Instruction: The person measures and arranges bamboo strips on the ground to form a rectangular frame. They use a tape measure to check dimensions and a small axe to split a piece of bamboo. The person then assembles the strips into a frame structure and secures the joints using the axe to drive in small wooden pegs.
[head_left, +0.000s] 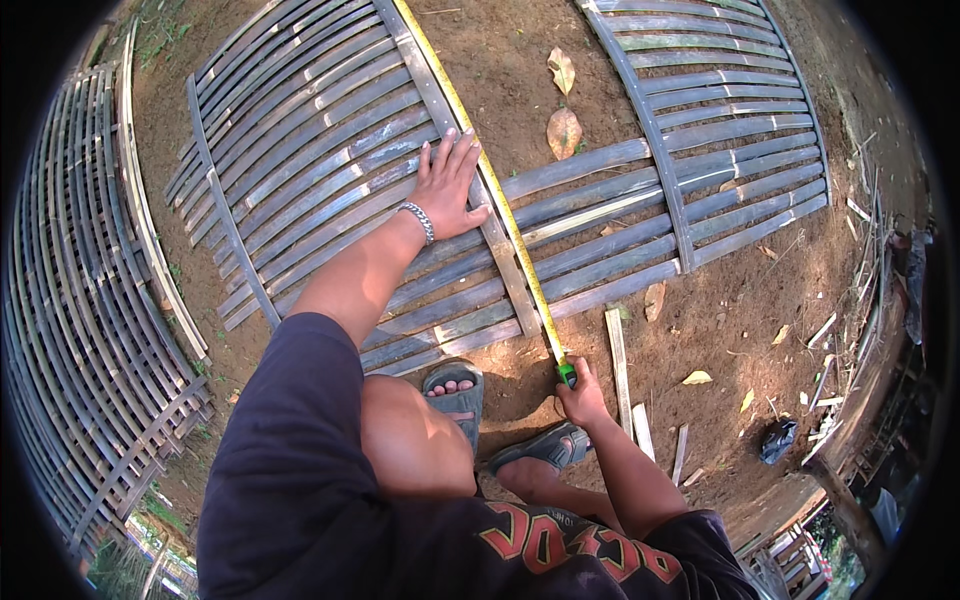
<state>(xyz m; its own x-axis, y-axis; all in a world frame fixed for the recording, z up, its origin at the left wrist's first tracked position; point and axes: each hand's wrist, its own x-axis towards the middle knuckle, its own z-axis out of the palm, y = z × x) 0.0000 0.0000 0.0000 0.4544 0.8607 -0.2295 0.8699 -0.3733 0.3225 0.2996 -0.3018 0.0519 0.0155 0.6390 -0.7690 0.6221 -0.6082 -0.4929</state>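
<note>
My left hand [447,187] lies flat with its fingers stretched over a bamboo crosspiece [428,85] of the slatted panel, its fingertips close to a yellow tape blade. That blade runs along the crosspiece from the far edge of view down toward me. At its near end my right hand [585,393] is closed around the green tape measure [566,374], just beyond the panel's near edge. Beneath my left hand, the slatted bamboo panel [350,165] rests on the ground, its long slats reaching right under a second crosspiece [650,140].
Another slatted bamboo panel [75,250] lies at the far left. Dry leaves [563,133] sit on bare soil between the slatted sections. Loose bamboo strips [618,370] lie right of my hand, near a black plastic bag [777,440]. My sandalled feet [545,450] are close to the panel's edge.
</note>
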